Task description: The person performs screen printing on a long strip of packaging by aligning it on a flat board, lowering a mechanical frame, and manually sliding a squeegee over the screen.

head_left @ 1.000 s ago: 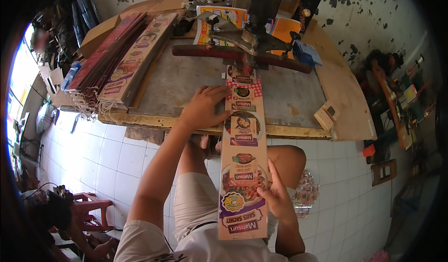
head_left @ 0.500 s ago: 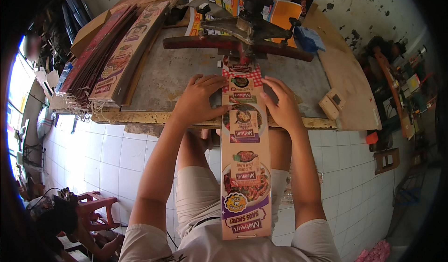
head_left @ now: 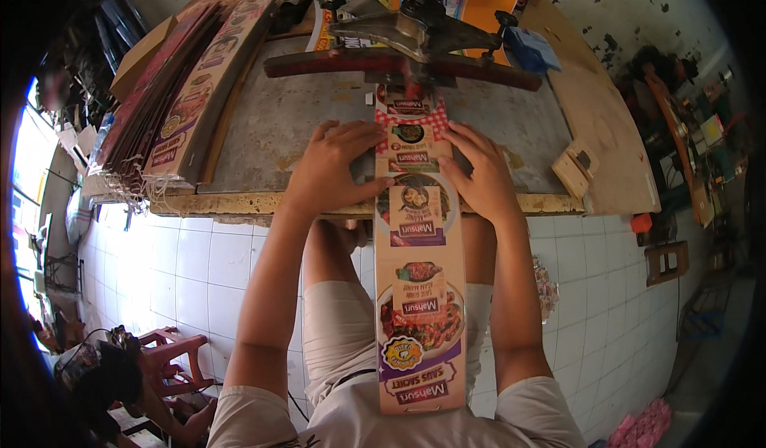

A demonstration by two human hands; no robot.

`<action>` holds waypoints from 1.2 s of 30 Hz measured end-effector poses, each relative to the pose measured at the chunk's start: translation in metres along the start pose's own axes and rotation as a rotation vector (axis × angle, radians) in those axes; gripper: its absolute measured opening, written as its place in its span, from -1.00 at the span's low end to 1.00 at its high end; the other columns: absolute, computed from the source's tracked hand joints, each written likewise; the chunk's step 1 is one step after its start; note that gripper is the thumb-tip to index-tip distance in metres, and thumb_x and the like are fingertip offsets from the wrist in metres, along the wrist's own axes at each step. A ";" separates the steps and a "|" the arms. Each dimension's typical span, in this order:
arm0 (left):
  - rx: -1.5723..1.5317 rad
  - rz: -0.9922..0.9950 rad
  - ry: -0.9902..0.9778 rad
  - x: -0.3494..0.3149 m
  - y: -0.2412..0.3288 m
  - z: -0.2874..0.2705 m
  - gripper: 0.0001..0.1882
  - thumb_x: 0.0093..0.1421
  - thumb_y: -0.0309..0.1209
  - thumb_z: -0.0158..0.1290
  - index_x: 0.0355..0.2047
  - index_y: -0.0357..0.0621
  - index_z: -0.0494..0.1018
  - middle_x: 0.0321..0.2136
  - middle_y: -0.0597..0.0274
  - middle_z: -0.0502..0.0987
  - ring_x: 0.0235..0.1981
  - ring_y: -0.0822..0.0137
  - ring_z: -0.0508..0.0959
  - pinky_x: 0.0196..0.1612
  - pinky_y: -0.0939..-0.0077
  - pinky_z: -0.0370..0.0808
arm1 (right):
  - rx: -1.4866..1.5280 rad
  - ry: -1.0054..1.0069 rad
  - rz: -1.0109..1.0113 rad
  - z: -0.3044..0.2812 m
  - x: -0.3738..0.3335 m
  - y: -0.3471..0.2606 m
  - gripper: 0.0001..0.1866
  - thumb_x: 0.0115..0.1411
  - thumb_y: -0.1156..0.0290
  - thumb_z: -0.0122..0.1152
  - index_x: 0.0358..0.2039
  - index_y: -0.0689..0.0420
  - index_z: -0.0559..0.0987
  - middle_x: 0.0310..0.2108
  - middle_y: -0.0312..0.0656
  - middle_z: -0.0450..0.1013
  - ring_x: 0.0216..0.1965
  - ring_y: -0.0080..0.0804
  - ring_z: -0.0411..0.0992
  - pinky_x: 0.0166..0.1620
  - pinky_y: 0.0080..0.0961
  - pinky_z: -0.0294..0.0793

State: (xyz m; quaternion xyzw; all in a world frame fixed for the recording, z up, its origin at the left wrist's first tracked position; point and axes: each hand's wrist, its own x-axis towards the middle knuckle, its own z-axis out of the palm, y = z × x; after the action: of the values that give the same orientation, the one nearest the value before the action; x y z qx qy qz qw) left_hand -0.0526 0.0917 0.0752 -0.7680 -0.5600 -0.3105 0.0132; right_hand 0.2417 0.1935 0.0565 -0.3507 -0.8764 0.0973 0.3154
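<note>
A long printed cardboard strip (head_left: 419,268) with food pictures lies lengthwise before me. Its far end reaches under the red crossbar (head_left: 479,77) of a dark metal press (head_left: 415,29); the near end overhangs the table edge toward my torso. My left hand (head_left: 335,165) holds the strip's left edge, fingers pointing inward and thumb lower down at the border. Along the opposite edge, my right hand (head_left: 483,169) steadies it with fingertips and thumb. The strip is thus kept between both hands. Whether several layers are stacked there, I cannot tell.
A pile of similar printed strips (head_left: 211,89) with strings lies at the table's left. On the right stand a small wooden block (head_left: 576,169) and a blue object (head_left: 532,49). Colourful printed sheets (head_left: 485,9) sit behind the press. A red stool (head_left: 171,360) is on the floor at left.
The whole view has shifted and tilted slightly. Both hands keep the same places on the strip's edges, and the strip stays under the crossbar.
</note>
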 end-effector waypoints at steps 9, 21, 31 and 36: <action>0.010 -0.007 -0.004 0.001 0.002 -0.001 -0.24 0.08 -0.02 0.50 0.25 -0.08 0.66 0.27 0.09 0.67 0.39 0.07 0.56 0.52 -0.11 0.32 | 0.025 -0.003 0.027 0.000 -0.001 -0.001 -0.46 0.41 0.16 0.43 0.28 0.19 0.66 0.42 -0.07 0.49 0.47 -0.02 0.37 0.49 -0.04 0.32; 0.019 0.002 -0.006 0.001 0.003 -0.001 -0.23 0.08 -0.02 0.51 0.25 -0.11 0.66 0.27 0.08 0.67 0.39 0.07 0.55 0.52 -0.09 0.32 | 0.021 -0.015 0.041 -0.002 -0.001 -0.002 -0.46 0.42 0.16 0.43 0.28 0.21 0.66 0.42 -0.06 0.50 0.50 -0.03 0.36 0.50 -0.03 0.32; 0.031 -0.004 -0.012 0.001 0.003 -0.001 -0.23 0.09 0.00 0.50 0.26 -0.09 0.66 0.28 0.11 0.66 0.40 0.08 0.54 0.52 -0.10 0.33 | 0.034 -0.026 0.047 -0.002 -0.001 -0.002 -0.45 0.41 0.15 0.44 0.29 0.21 0.66 0.43 -0.06 0.49 0.50 -0.01 0.34 0.50 -0.03 0.33; 0.037 0.006 -0.013 0.001 0.001 0.001 -0.22 0.10 0.02 0.50 0.27 -0.08 0.66 0.30 0.12 0.65 0.39 0.08 0.54 0.51 -0.10 0.33 | 0.040 -0.014 0.045 -0.001 -0.001 0.001 -0.44 0.41 0.15 0.44 0.30 0.21 0.66 0.43 -0.06 0.49 0.49 0.00 0.35 0.51 -0.02 0.32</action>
State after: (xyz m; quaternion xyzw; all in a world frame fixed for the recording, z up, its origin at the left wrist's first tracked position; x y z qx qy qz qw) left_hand -0.0510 0.0920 0.0751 -0.7712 -0.5635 -0.2952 0.0248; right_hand 0.2429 0.1931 0.0563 -0.3633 -0.8683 0.1246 0.3139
